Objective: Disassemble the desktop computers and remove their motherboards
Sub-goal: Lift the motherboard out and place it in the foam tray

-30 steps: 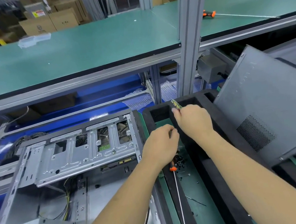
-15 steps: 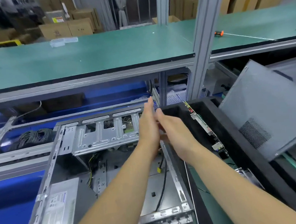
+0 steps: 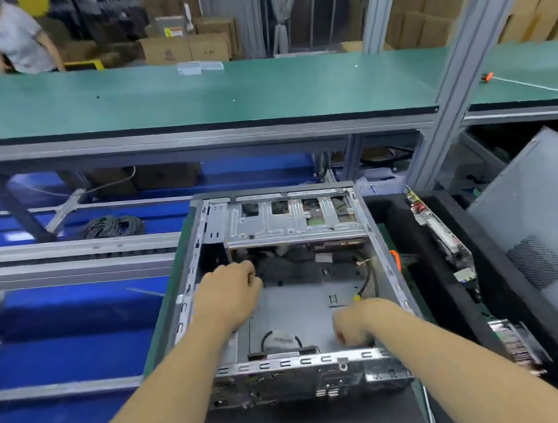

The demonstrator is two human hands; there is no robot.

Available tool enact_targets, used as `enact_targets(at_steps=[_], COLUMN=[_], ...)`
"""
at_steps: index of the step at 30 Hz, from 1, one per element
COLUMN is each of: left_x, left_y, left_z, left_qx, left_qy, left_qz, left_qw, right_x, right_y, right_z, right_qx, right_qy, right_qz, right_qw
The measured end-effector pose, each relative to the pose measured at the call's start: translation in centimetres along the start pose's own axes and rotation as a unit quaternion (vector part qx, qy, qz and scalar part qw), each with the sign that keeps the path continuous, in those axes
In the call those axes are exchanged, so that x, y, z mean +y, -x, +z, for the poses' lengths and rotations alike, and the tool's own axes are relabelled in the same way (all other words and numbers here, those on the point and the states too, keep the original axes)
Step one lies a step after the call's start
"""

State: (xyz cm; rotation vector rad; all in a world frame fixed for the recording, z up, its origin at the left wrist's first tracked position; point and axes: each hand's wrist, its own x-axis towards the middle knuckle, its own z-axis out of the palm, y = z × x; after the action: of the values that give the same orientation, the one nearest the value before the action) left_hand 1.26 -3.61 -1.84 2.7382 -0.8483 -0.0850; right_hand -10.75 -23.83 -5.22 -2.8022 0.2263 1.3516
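An open desktop computer case [image 3: 289, 293] is seen lying on its side on the workbench, its bare metal floor exposed and no board seen on that floor. Both hands are placed inside it. The left hand [image 3: 231, 294] is set near the far left of the cavity, just below the drive cage [image 3: 292, 220], with its fingers curled inward; whether anything is gripped cannot be told. The right hand [image 3: 358, 323] is held low at the near right corner, fingers bent into a loose fist, and what it closes on, if anything, cannot be told. A motherboard [image 3: 442, 235] is seen standing on edge in the black foam tray [image 3: 506, 290] just right of the case. A grey side panel [image 3: 544, 228] is leaned at the tray's far right. An orange-handled screwdriver [image 3: 396, 259] is partly visible between case and tray
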Motion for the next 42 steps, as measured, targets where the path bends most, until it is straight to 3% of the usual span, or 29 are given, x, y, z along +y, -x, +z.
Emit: enact_targets(at_steps=[2,4,8,10,12,13,15,17,19,20,21,22,23,26,28,32,42], left_x=[0.0,0.0,-0.3,-0.4,-0.4,-0.4,-0.4,-0.5,-0.4,-0.4,-0.3,-0.3,-0.3,-0.4,-0.5,-0.3,-0.2], left_y=[-0.2,-0.6,-1.3,-1.3,-1.4,-1.4,-1.2,-1.1,-0.9,-0.8,-0.8,-0.7,-0.7,-0.9,-1.2,-1.6,-1.3], left_z=[0.1,0.3,0.9,1.0,1.0,1.0,0.9,1.0,1.0,1.0,1.0,0.9,0.9,1.0,1.0,1.0,1.0], left_qx=[0.003,-0.013,-0.021,-0.019,-0.018,-0.017,-0.006,0.016,0.031,0.031,0.026,0.021,0.019,0.017,0.0,-0.033,-0.004], left_qy=[-0.004,-0.011,-0.023,-0.026,-0.025,-0.02,-0.005,-0.005,-0.023,-0.031,-0.037,-0.04,-0.042,-0.035,-0.032,-0.074,-0.086], left_qz=[-0.006,-0.008,-0.009,-0.013,-0.015,-0.016,-0.018,-0.018,-0.016,-0.019,-0.023,-0.026,-0.026,-0.03,-0.039,-0.043,-0.073], left_qw=[1.0,1.0,0.999,0.999,0.999,1.0,1.0,1.0,0.999,0.999,0.999,0.999,0.999,0.999,0.999,0.996,0.994], right_x=[0.4,0.2,-1.5,-3.6,-5.3,-5.4,-4.1,-1.5,2.3,4.7,7.1,9.3,11.1,13.5,13.6,14.2,14.3], right_y=[-0.3,-0.2,-0.2,0.1,0.4,0.7,1.7,3.4,5.2,5.8,5.9,5.7,5.2,2.3,0.5,-2.2,-6.2], right_z=[0.6,0.7,-0.8,-1.5,-1.5,-1.8,-2.4,-2.4,-2.0,-1.7,-1.2,-0.6,0.4,4.3,6.1,6.3,4.6], right_qx=[-0.067,-0.074,0.089,0.057,0.038,0.073,0.229,0.416,0.594,0.642,0.647,0.616,0.562,0.417,0.38,0.346,0.306], right_qy=[0.048,0.067,-0.072,-0.11,-0.114,-0.123,-0.147,-0.24,-0.356,-0.401,-0.447,-0.489,-0.513,-0.462,-0.434,-0.45,-0.482], right_qz=[0.026,0.027,-0.095,-0.193,-0.216,-0.199,-0.13,-0.067,0.003,0.05,0.102,0.148,0.183,0.235,0.249,0.26,0.262], right_qw=[0.996,0.995,0.989,0.973,0.969,0.969,0.953,0.875,0.721,0.652,0.609,0.6,0.623,0.747,0.779,0.781,0.778])
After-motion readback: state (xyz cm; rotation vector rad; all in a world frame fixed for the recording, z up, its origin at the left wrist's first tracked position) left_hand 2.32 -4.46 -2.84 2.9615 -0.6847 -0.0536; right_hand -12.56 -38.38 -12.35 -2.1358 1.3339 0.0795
